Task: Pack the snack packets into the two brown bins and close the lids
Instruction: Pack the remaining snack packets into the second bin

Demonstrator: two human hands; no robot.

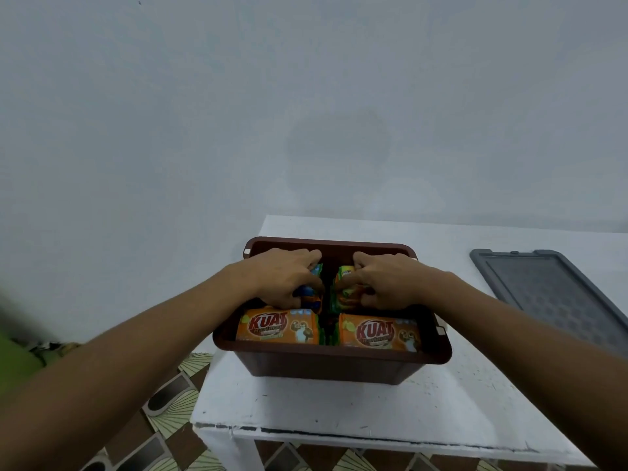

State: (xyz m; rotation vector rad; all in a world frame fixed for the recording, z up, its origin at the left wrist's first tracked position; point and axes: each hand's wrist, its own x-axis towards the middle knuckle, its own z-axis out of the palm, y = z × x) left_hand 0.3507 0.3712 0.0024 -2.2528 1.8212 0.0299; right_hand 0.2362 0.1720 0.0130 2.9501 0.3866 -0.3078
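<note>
bin: your brown plastic bin [331, 355] sits open near the front-left corner of the white bench [339, 409].
left hand: your left hand [285, 277] is down in the back-left of the bin, fingers curled round blue snack packets [311, 298].
right hand: your right hand [387, 280] is in the back-right, fingers curled round green-and-orange snack packets [346, 290].
hands: side by side with a narrow gap, each clamped on its own stack.
why: probably seating both stacks together so the back row fills evenly and sits below the rim.
front row: two orange KUAT packets [277, 326] are already in, printed faces toward you, just in front of your hands.
lid: the grey plastic lid [550, 290] lies flat on the bench, well right of the bin and clear of loading.
second bin: not in view.
risk: anything standing proud of the rim will likely stop the lid seating.
</note>
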